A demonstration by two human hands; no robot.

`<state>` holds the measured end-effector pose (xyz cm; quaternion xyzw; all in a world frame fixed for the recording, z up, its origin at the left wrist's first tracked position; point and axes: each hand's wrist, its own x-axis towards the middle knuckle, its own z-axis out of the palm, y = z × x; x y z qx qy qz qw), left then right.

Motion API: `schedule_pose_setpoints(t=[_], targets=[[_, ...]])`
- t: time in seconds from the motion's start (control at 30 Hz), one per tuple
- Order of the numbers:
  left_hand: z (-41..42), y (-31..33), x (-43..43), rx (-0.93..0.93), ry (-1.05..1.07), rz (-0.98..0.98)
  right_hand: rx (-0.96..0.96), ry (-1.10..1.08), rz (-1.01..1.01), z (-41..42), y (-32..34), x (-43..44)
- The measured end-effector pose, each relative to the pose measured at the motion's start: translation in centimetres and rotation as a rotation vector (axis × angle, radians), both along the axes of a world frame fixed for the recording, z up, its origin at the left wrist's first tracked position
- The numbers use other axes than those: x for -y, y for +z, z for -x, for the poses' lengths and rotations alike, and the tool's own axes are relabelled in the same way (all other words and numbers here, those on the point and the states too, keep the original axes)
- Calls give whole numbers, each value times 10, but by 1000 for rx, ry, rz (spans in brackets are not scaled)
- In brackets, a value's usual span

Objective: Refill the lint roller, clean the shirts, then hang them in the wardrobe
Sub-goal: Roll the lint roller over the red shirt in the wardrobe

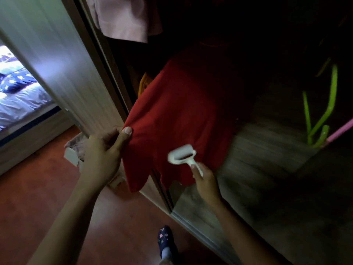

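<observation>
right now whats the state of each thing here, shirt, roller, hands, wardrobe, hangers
red shirt: hanging in the wardrobe, hem pulled out taut
lint roller: pressed on the shirt's lower part
left hand: pinching the shirt's edge
right hand: gripping the roller handle
wardrobe: open, dark inside
pink garment: hanging at the top
green hanger: empty, resting inside the wardrobe
pink hanger: only partly in view

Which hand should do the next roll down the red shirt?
The right hand: it already holds the lint roller against the red shirt. The left hand is busy pinching the shirt's edge, pulling it taut.
</observation>
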<state>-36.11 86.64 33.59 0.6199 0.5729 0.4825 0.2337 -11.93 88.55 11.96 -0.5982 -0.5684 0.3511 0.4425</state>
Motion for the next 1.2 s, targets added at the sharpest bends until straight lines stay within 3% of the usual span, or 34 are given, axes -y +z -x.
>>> schedule_pose_setpoints(t=[0.13, 0.23, 0.33, 0.5, 0.63, 0.73, 0.83, 0.97, 1.2], targets=[[-6, 0, 2, 34, 2, 27, -132, -156, -293, -9, 61, -6], [-6, 2, 2, 47, 5, 23, -147, -143, -323, -9, 73, -21], [-5, 5, 4, 11, 5, 2, -86, -112, -315, 0, 45, -31], [-6, 9, 7, -6, 29, 6, 0, -15, -192, 21, -48, -29], [-7, 11, 4, 6, 39, 14, 94, 101, 140, 27, -110, -24], [-7, 11, 3, -28, 36, 6, 141, 149, 330, 25, -128, -27], [-4, 9, 1, -37, 25, 10, 124, 112, 347, 9, -122, -37], [-5, 4, -2, -44, 19, 19, 110, -45, 164, -29, -87, -58], [-6, 0, -2, -34, 7, 13, -185, -368, -139, -80, 1, -65]])
